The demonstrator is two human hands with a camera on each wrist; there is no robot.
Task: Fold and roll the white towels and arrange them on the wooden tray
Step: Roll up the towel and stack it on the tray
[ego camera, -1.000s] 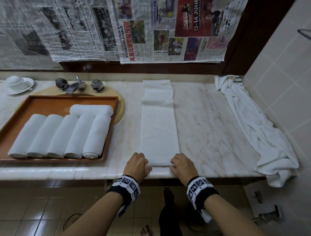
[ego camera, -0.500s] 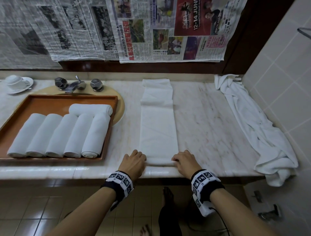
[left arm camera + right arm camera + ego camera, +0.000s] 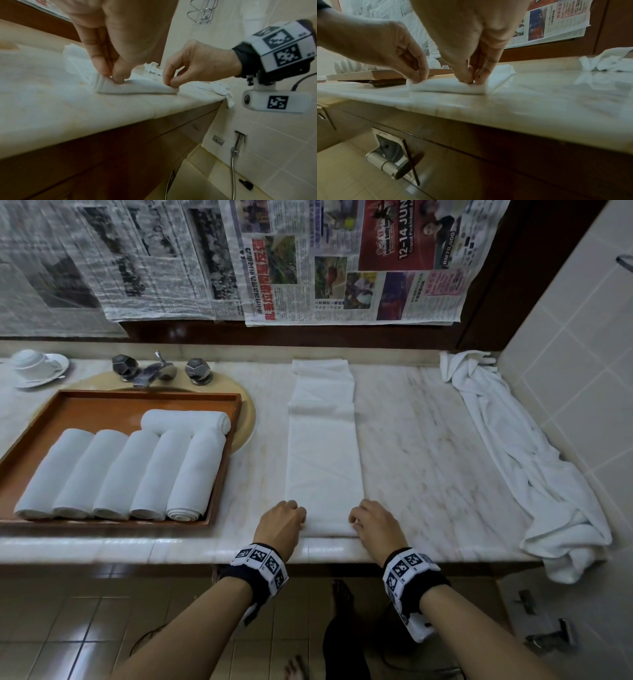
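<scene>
Since a moment ago both hands slid outward: left hand (image 3: 281,521) and right hand (image 3: 376,523) pinch the folded towel's (image 3: 323,453) near corners; its long axis runs away across the surface (image 3: 428,446).

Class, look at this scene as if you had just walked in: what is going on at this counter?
A person is starting to roll a folded white towel laid flat on the marble counter. The left hand and right hand each pinch its near end, which is just curling over. Six rolled towels already lie in the wooden tray to the left. A loose crumpled towel waits on the right.
</scene>
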